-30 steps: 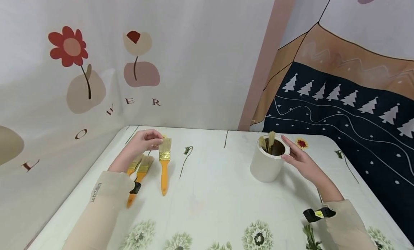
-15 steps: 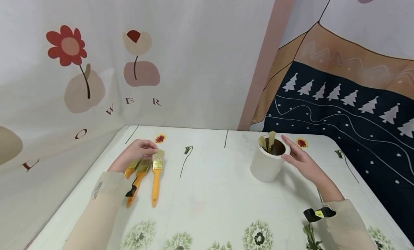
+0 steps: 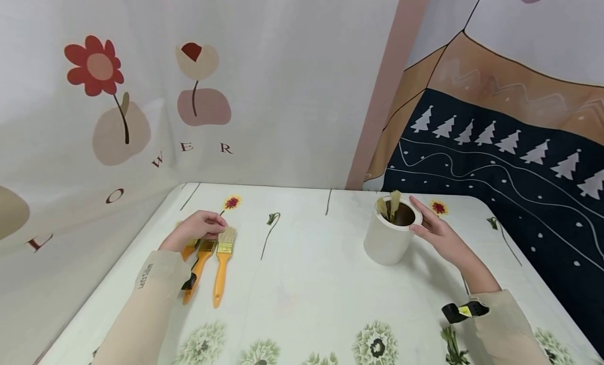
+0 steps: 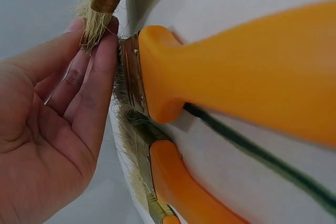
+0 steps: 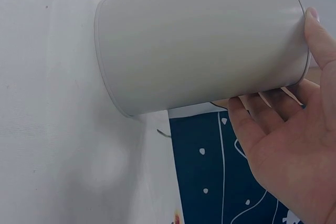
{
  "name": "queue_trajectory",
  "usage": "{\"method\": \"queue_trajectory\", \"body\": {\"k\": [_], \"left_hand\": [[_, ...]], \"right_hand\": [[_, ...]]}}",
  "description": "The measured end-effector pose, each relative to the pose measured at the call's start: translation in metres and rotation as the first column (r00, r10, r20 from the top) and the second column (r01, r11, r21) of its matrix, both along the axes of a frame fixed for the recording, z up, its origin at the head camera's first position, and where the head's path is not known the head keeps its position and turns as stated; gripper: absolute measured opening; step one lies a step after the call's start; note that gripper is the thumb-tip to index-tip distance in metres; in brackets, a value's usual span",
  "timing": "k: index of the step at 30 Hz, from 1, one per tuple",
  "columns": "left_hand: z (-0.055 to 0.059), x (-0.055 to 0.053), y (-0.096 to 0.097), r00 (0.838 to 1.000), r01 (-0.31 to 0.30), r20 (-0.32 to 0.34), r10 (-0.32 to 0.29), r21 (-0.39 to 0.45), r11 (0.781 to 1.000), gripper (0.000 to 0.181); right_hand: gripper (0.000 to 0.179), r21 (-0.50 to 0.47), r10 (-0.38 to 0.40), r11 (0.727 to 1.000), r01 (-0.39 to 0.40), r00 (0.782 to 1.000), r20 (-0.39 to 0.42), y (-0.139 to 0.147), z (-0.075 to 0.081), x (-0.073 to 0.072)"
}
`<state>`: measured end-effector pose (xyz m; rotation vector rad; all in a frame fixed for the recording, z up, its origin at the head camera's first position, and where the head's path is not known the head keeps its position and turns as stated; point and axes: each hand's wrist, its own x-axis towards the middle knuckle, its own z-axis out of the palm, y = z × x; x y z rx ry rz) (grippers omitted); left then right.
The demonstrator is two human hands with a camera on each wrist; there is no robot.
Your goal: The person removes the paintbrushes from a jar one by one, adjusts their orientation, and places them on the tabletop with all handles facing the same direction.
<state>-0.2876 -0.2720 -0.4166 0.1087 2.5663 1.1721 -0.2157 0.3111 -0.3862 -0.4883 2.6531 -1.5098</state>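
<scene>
My left hand (image 3: 200,227) pinches the bristle tip of a flat paintbrush (image 3: 220,276) with a yellow-orange handle, at the left of the table. In the left wrist view, thumb and fingers close on those pale bristles (image 4: 97,27). Right beside it lie other paintbrushes (image 3: 200,265) of the same kind, their bristle ends partly hidden by the hand. My right hand (image 3: 439,234) grips the rim of a white cylindrical pot (image 3: 387,244), thumb on one side and fingers on the other. The pot stands upright, slightly tilted in view, and brush bristles (image 3: 395,201) stick out of its mouth.
A white tablecloth (image 3: 302,302) printed with flowers and stems covers the table. Behind it hangs a pale cloth (image 3: 283,92) with flower prints. A dark blue cloth (image 3: 509,181) with white trees hangs at the right.
My left hand has moved left and toward me, bringing the pinched paintbrush beside the others. The right hand and the pot have stayed in place.
</scene>
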Motion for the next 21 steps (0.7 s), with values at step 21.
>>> {"method": "queue_trajectory", "body": {"k": [21], "left_hand": [[0.0078,0.0062,0.0101,1.0,0.008,-0.027,-0.009,-0.044,0.999,0.021]], "right_hand": [[0.07,-0.004,-0.002,1.0,0.002,1.0,0.005,-0.0006,0.0012,0.0006]]}}
